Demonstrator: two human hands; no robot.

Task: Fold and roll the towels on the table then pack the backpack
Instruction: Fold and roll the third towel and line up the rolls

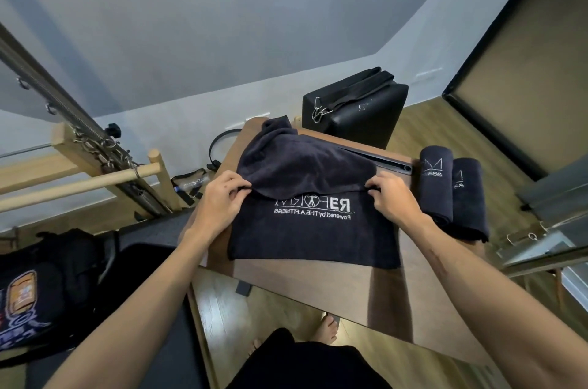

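A dark navy towel (pixel 313 236) with white lettering lies on the brown wooden table (pixel 350 286). Its far half is folded over toward me, and the folded edge hangs just above the logo. My left hand (pixel 222 197) pinches the left corner of that edge. My right hand (pixel 393 194) pinches the right corner. Two rolled navy towels (pixel 453 194) lie side by side to the right of the flat towel. The black backpack (pixel 41 286) with colourful patches sits low at the left, off the table.
A black padded box (pixel 353 108) with a strap and clips stands behind the table. A wooden frame with springs and a dowel (pixel 105 175) is at the left. A metal frame (pixel 547 229) is close at the right. My bare feet show below the table's near edge.
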